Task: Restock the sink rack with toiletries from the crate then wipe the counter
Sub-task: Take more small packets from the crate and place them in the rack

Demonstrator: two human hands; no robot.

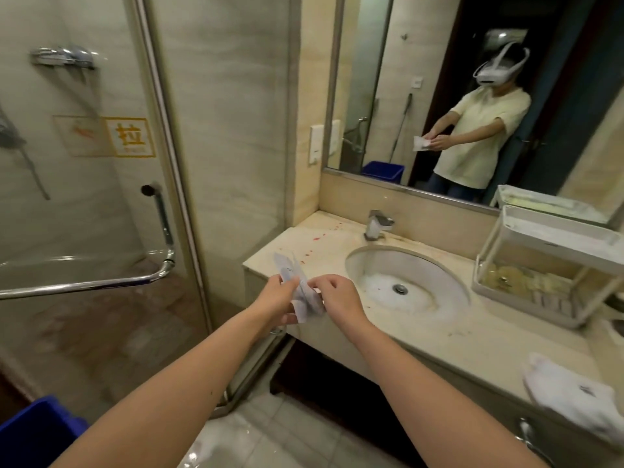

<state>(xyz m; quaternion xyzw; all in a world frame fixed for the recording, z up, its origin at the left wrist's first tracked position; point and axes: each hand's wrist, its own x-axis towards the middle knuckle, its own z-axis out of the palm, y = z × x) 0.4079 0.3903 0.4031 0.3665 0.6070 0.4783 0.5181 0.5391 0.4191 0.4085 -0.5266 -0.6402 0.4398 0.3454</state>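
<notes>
both hands pinching a bunch of white sachets (297, 288), left hand (275, 295) and right hand (337, 298) together over the counter's (439, 332) left end, rack (553, 265) right of the sink (405, 282)

Beige marbled worktop (439, 336), red specks toward its far left corner; white rack (553, 265); blue crate (37, 430); white cloth (574, 396) at near right edge; white packets (297, 285)

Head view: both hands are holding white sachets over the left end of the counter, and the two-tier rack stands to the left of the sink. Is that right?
Not quite. In the head view the rack stands to the right of the sink, not the left. The rest holds: the left hand and right hand both hold the white sachets over the left end of the counter.
</notes>
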